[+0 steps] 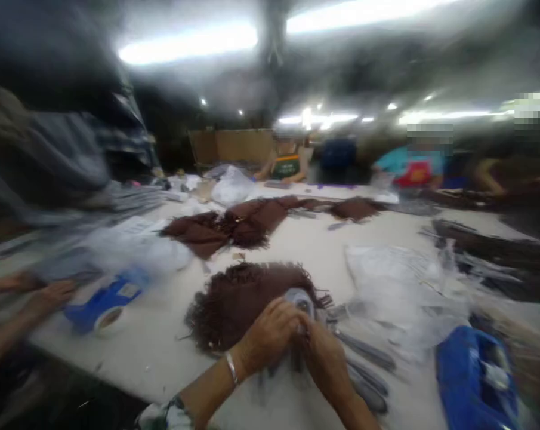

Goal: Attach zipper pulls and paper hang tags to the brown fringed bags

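Note:
My left hand, with a silver bracelet on the wrist, is closed at the front edge of a dark brown fringed cloth. Close against it, my right hand is closed too. A grey looped piece, perhaps cloth, rises from between the fingers of both hands. Motion blur and the fingers hide the rest of it. To the right of my right hand lie several long grey strips, blurred, on the white table.
More brown fringed cloths lie farther back. Clear plastic bags and a blue basket are at right. On the left are a blue tape dispenser and a co-worker's hands. Other people sit across the table.

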A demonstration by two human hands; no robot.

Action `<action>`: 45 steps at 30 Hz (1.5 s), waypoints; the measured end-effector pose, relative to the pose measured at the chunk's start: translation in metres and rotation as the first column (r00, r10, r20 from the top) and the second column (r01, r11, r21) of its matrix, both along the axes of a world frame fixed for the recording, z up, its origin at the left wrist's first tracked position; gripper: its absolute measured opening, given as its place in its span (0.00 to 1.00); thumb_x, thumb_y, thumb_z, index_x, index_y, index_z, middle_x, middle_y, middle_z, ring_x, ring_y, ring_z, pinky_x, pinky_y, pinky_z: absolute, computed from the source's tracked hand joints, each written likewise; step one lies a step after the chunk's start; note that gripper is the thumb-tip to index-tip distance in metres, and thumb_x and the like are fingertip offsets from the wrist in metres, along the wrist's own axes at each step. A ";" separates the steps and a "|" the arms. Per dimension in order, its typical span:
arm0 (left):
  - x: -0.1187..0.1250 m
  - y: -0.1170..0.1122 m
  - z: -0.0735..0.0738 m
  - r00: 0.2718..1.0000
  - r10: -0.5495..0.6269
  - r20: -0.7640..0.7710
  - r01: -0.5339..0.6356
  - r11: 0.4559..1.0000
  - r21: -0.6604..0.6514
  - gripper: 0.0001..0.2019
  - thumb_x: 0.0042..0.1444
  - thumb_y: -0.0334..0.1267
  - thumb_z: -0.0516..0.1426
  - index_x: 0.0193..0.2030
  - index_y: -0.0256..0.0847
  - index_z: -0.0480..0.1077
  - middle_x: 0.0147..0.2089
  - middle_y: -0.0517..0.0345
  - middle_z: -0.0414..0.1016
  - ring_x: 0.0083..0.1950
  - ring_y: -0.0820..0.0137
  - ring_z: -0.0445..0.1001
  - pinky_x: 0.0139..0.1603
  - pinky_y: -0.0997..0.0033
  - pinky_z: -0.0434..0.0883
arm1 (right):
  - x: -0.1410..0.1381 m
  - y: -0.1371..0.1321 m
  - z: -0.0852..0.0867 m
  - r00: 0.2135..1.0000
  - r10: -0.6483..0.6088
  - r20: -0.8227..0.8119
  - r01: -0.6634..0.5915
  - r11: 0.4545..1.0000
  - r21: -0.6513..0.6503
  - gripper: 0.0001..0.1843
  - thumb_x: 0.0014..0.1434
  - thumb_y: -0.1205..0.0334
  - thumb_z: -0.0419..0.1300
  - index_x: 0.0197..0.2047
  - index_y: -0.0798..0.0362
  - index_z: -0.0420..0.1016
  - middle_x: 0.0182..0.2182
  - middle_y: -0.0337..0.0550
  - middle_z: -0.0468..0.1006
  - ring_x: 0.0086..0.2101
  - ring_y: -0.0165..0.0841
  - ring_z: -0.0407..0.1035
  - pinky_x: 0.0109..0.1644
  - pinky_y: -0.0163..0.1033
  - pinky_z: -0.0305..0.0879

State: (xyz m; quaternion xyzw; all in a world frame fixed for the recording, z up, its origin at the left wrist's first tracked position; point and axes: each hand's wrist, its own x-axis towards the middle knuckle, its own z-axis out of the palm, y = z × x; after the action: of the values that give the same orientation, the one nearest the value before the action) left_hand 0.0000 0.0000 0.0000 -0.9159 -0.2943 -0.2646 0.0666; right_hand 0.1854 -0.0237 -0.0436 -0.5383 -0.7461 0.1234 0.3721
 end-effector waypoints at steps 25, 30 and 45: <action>-0.034 0.057 -0.006 0.925 0.352 -0.145 -0.381 0.849 -0.367 0.08 0.66 0.33 0.46 0.39 0.39 0.64 0.39 0.53 0.74 0.41 0.67 0.74 0.42 0.70 0.66 | -0.004 -0.020 0.043 0.700 0.440 0.563 -0.549 0.835 0.031 0.13 0.63 0.68 0.55 0.51 0.50 0.69 0.39 0.42 0.76 0.38 0.37 0.64 0.43 0.43 0.57; -0.034 0.050 -0.004 0.923 0.351 -0.156 -0.383 0.866 -0.322 0.07 0.65 0.31 0.46 0.40 0.38 0.64 0.39 0.53 0.73 0.41 0.66 0.73 0.41 0.70 0.66 | -0.002 -0.007 0.047 0.758 0.389 0.524 -0.457 0.890 0.000 0.13 0.63 0.68 0.53 0.50 0.49 0.69 0.39 0.42 0.75 0.39 0.36 0.64 0.43 0.41 0.56; -0.015 0.019 0.028 0.951 0.262 -0.166 -0.288 0.945 -0.159 0.05 0.63 0.32 0.50 0.37 0.40 0.65 0.40 0.54 0.68 0.43 0.64 0.67 0.44 0.65 0.68 | -0.064 0.036 -0.010 0.955 0.075 0.286 -0.076 0.997 -0.009 0.12 0.61 0.70 0.50 0.40 0.55 0.75 0.36 0.49 0.78 0.37 0.38 0.72 0.40 0.38 0.65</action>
State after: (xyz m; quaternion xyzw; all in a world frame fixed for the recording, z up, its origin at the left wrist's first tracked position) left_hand -0.0149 0.0188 0.0282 -0.8846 -0.4365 -0.1589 0.0403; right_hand 0.1216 0.0120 -0.0540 -0.5211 -0.8122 0.0575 0.2559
